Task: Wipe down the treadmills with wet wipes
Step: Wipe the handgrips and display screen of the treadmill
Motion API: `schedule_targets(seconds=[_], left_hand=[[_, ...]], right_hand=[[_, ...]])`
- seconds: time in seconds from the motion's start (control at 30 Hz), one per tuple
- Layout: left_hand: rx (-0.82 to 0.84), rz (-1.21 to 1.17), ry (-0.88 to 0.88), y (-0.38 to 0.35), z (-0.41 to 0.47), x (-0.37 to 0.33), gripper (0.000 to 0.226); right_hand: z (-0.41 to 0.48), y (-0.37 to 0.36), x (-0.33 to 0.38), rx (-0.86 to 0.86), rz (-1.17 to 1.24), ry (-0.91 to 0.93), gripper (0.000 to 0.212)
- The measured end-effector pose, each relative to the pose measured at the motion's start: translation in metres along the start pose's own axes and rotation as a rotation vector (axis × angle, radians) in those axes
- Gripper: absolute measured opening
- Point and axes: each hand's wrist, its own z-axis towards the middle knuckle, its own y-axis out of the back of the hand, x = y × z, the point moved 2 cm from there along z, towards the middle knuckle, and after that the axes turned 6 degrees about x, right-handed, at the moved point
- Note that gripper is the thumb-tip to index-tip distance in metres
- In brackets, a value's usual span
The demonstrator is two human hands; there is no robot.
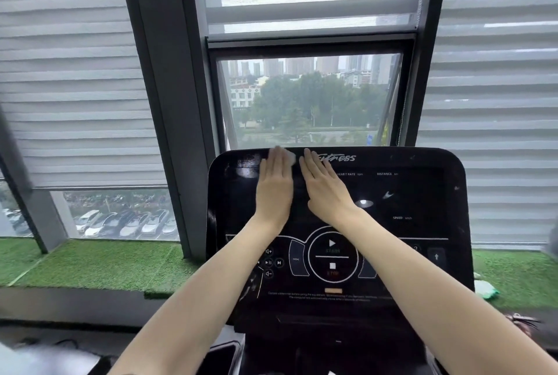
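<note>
The left hand (274, 190) lies flat on the upper part of the black treadmill console (422, 193), fingers straight and held close together. There is no closed grip. The palm and fingers press down on a white wet wipe (290, 156). Most of the wipe is hidden under the fingertips, and only a pale corner shows to the right of them, just below the console's top edge and left of the white brand lettering (336, 158).

The right hand (324, 190) rests flat just beside the left. Its fingers are also straight and together, angled slightly toward the wipe, so its grip is likewise spread and holds nothing. Its fingertips end right next to the wipe's exposed corner, but whether they touch it cannot be told. Both bare forearms reach up from the bottom of the view and cross the lower control panel, where the round start and stop dial (332, 257) shows between them.

Behind the console is a window (311, 102) looking onto trees and tall buildings, with striped roller blinds (75, 72) on both sides. A ledge covered in artificial grass (99, 263) runs under the glass. A white and green item (484, 289) sits on this ledge to the right of the console, too blurred to name. Parked cars (129, 223) show through the lower left pane.
</note>
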Motion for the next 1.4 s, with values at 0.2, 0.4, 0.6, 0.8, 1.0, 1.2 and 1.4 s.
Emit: schedule_targets(seconds=[0.2, 0.4, 0.6, 0.8, 1.0, 1.2, 1.4], left_hand=[[-0.034, -0.010, 0.100, 0.007, 0.000, 0.024, 0.073], [-0.023, -0.048, -0.152, -0.001, 0.003, -0.008, 0.064], [-0.085, -0.093, 0.121, -0.004, -0.002, 0.020, 0.083], [-0.062, -0.087, -0.179, -0.009, 0.008, -0.003, 0.062], [-0.108, -0.237, 0.117, -0.009, 0.011, -0.017, 0.081], [-0.080, -0.130, -0.018, -0.010, 0.011, -0.025, 0.076], [-0.031, -0.183, 0.027, -0.008, 0.010, -0.052, 0.076]], right_hand=[[-0.020, 0.004, -0.019, -0.065, 0.017, -0.080, 0.084], [-0.025, 0.000, -0.026, -0.032, 0.051, -0.137, 0.084], [-0.024, 0.001, -0.035, -0.063, 0.012, -0.064, 0.083], [-0.025, -0.002, -0.040, -0.097, 0.001, -0.019, 0.085], [-0.026, -0.005, -0.046, -0.095, 0.021, 0.031, 0.085], [-0.028, -0.003, -0.054, -0.111, 0.050, 0.085, 0.081], [-0.028, -0.005, -0.056, -0.118, 0.079, 0.090, 0.082]])
